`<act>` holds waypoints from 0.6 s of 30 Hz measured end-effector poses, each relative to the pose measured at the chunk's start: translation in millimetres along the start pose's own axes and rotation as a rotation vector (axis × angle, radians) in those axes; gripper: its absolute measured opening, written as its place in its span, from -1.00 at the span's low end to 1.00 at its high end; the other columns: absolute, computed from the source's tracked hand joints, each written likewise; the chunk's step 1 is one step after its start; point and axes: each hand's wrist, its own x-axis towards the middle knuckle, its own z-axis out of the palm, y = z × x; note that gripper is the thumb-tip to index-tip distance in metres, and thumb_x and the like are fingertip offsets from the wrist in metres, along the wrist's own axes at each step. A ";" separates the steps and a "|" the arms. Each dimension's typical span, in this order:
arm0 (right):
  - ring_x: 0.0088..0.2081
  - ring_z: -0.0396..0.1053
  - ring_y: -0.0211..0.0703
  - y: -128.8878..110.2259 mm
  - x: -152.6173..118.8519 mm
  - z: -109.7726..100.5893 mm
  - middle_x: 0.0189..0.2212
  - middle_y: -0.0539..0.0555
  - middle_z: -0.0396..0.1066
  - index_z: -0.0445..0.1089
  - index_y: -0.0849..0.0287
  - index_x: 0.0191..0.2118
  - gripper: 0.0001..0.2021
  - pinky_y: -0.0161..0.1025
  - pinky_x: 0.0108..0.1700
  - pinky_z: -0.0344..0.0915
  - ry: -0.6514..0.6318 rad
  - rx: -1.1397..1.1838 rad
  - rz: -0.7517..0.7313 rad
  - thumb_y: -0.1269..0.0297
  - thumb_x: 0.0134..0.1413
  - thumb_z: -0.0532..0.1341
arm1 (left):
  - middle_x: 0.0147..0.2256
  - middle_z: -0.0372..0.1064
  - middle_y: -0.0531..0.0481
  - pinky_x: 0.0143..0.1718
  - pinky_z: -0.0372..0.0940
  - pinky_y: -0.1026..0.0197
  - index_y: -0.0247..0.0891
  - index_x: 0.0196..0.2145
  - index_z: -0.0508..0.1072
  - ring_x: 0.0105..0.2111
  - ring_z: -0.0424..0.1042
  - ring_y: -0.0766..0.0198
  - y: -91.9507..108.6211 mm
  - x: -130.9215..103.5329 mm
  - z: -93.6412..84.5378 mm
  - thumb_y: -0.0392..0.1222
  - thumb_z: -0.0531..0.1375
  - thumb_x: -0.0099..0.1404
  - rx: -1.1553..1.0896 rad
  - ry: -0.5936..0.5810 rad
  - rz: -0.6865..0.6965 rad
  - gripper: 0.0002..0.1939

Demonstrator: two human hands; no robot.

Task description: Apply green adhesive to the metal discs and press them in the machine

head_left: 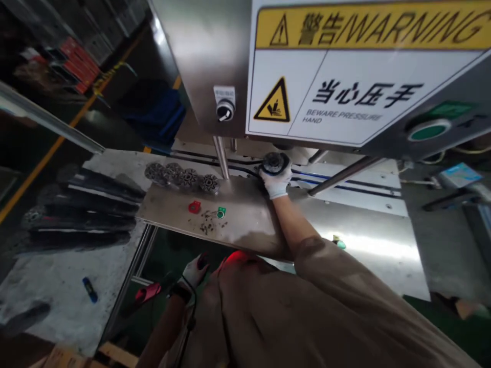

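My right hand [276,183], in a white glove, reaches under the press head. Its fingers are closed around a dark round metal part [273,162] at the rail strips. Low in front of my body is my left hand [194,272], also gloved, with a dark band at its wrist. Its fingers curl around something dark that I cannot make out. A black cable [194,301] runs past that wrist, and red light falls on the clothing beside the hand. Several slotted round metal cores [188,178] stand in a row on the left of the steel bench [253,209].
The press housing [207,56] with its warning sign [326,76] hangs overhead, carried on steel posts [337,176]. Red [194,206] and green [220,213] buttons sit near dark debris. Long dark wrapped bundles [84,209] and a blue marker [89,290] lie on the left table.
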 end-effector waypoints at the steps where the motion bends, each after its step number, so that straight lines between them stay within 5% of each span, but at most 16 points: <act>1: 0.09 0.51 0.20 -11.1 -13.5 -4.9 0.03 0.33 0.51 0.26 0.25 0.15 -0.17 0.19 0.26 0.39 -0.045 0.025 -0.083 0.06 -0.30 0.45 | -0.18 0.62 -0.14 -0.03 0.51 0.03 -0.22 -0.05 0.58 -0.10 0.61 0.00 13.7 -3.0 4.6 0.03 0.32 0.23 -0.055 0.012 -0.010 -0.61; 4: 0.06 0.53 0.21 -51.4 -75.0 -15.9 0.02 0.28 0.53 0.28 0.18 0.16 -0.18 0.16 0.20 0.46 -0.337 0.130 -0.380 -0.04 -0.25 0.47 | 0.08 0.54 -0.17 0.17 0.41 0.04 -0.20 0.16 0.49 0.10 0.53 0.04 66.5 -18.3 17.7 0.18 0.31 0.23 -0.376 0.125 0.001 -0.37; 6: 0.12 0.51 0.21 -77.2 -126.3 -23.0 0.07 0.27 0.51 0.28 0.14 0.19 -0.19 0.15 0.25 0.44 -0.603 0.240 -0.545 -0.04 -0.20 0.49 | 0.15 0.48 -0.26 0.22 0.37 0.00 -0.24 0.28 0.40 0.14 0.49 -0.02 99.9 -33.0 20.3 0.24 0.38 0.19 -0.936 0.282 0.100 -0.18; 8: 0.18 0.47 0.23 -95.9 -176.3 -30.7 0.12 0.28 0.49 0.29 0.13 0.21 -0.17 0.15 0.30 0.40 -0.867 0.356 -0.616 -0.05 -0.17 0.50 | 0.20 0.43 -0.27 0.24 0.35 0.02 -0.20 0.32 0.37 0.17 0.45 -0.03 116.5 -53.5 17.1 0.24 0.46 0.15 -1.230 0.449 0.193 -0.11; 12: 0.18 0.46 0.24 -107.0 -259.5 -43.0 0.12 0.28 0.48 0.31 0.12 0.22 -0.11 0.14 0.30 0.41 -1.426 0.468 -0.529 -0.17 -0.21 0.53 | 0.21 0.41 -0.27 0.22 0.38 -0.02 -0.26 0.27 0.43 0.19 0.42 -0.13 98.3 -128.6 27.5 0.04 0.60 -0.03 -1.483 0.773 0.086 -0.04; 15: 0.15 0.50 0.16 -104.4 -313.1 -55.1 0.13 0.24 0.48 0.27 0.10 0.23 -0.04 0.10 0.25 0.46 -1.872 0.596 -0.354 -0.32 -0.23 0.48 | 0.17 0.45 -0.26 0.20 0.39 -0.12 -0.24 0.30 0.40 0.15 0.46 -0.16 75.3 -197.8 65.4 0.06 0.58 0.00 -1.672 0.891 0.022 -0.03; 18: 0.11 0.51 0.14 -109.3 -363.7 -77.6 0.10 0.23 0.50 0.29 0.11 0.19 -0.04 0.09 0.23 0.45 -2.096 0.684 -0.349 -0.40 -0.26 0.45 | 0.18 0.45 -0.25 0.24 0.35 -0.21 -0.19 0.32 0.39 0.19 0.43 -0.20 56.5 -258.7 109.3 0.18 0.49 0.11 -1.685 1.048 -0.009 -0.09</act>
